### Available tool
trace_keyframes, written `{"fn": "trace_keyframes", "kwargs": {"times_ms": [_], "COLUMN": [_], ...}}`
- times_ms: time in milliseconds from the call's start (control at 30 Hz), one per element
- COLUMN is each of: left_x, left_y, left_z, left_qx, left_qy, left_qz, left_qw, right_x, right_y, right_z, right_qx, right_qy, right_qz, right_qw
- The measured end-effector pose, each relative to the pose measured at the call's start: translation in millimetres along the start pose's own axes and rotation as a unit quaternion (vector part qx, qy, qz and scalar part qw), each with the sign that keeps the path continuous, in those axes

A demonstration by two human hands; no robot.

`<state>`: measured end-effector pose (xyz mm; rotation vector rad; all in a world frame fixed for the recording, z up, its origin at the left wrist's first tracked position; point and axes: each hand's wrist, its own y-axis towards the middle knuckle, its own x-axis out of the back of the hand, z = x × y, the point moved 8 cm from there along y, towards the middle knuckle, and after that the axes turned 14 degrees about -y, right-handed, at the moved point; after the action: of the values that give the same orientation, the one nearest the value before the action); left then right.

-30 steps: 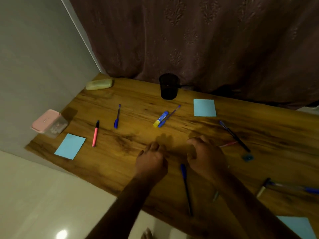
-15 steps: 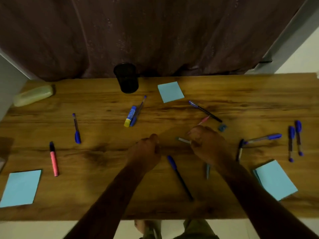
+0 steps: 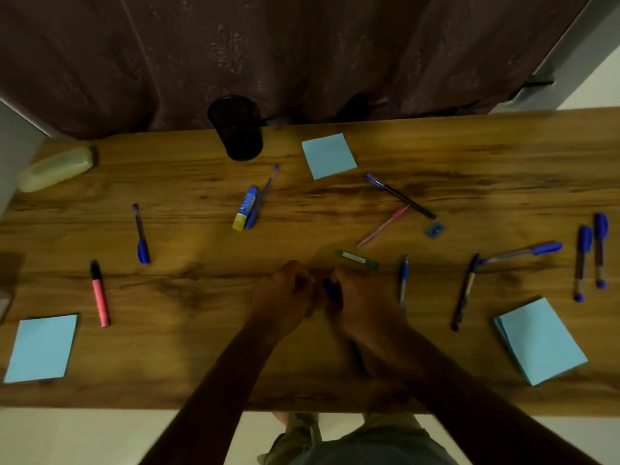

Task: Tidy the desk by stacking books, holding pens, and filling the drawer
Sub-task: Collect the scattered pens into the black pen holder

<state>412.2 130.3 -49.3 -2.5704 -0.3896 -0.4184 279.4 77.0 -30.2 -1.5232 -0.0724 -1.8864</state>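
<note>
A wooden desk (image 3: pixel 469 156) carries scattered pens and light-blue note pads. My right hand (image 3: pixel 359 303) is closed around a blue-capped pen (image 3: pixel 330 290) at the desk's middle front; the pen's dark barrel runs back under my forearm. My left hand (image 3: pixel 285 297) is curled in a fist just left of it, almost touching, with nothing seen in it. A black mesh pen holder (image 3: pixel 240 129) stands upright at the back edge. Other pens lie at the left (image 3: pixel 141 234), back right (image 3: pixel 399 196) and far right (image 3: pixel 523 251).
Note pads lie front left (image 3: pixel 42 347), back middle (image 3: pixel 328 156) and front right (image 3: pixel 540 340). A pink marker (image 3: pixel 100 293), a glue stick (image 3: pixel 245 208), a small green case (image 3: pixel 357 259), a sharpener (image 3: pixel 435 229) and a yellowish case (image 3: pixel 55 167) also rest here. A curtain hangs behind.
The view has swung to face the desk squarely. My right hand moved left from the small green case and closed on the blue-capped pen; my left hand drew in beside it.
</note>
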Motion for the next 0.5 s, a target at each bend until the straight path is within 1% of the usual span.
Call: {"fn": "trace_keyframes", "kwargs": {"times_ms": [67, 167, 200, 267, 300, 367, 500], "left_x": [-9, -32, -39, -47, -49, -51, -51], "left_y": [-9, -19, -20, -21, -21, -18, -11], "left_z": [0, 1, 1, -4, -7, -13, -10], "left_qx": [0.05, 0.152, 0.17, 0.17, 0.159, 0.143, 0.161], "left_qy": [-0.122, -0.274, -0.309, -0.364, -0.375, -0.364, -0.314], "left_qz": [0.016, 0.066, 0.082, 0.104, 0.108, 0.104, 0.061], "left_qw": [0.991, 0.947, 0.932, 0.91, 0.907, 0.914, 0.934], "right_x": [9, 24, 27, 31, 33, 39, 57], "right_y": [3, 7, 8, 9, 9, 6, -6], "right_z": [-1, -3, -4, -5, -8, -21, -67], "right_qx": [0.004, -0.001, 0.0, 0.005, 0.004, -0.016, -0.106], "right_qy": [0.059, 0.154, 0.176, 0.201, 0.211, 0.206, 0.099], "right_qz": [-0.015, -0.037, -0.039, -0.036, -0.035, -0.053, -0.136], "right_qw": [0.998, 0.987, 0.984, 0.979, 0.977, 0.977, 0.98]}}
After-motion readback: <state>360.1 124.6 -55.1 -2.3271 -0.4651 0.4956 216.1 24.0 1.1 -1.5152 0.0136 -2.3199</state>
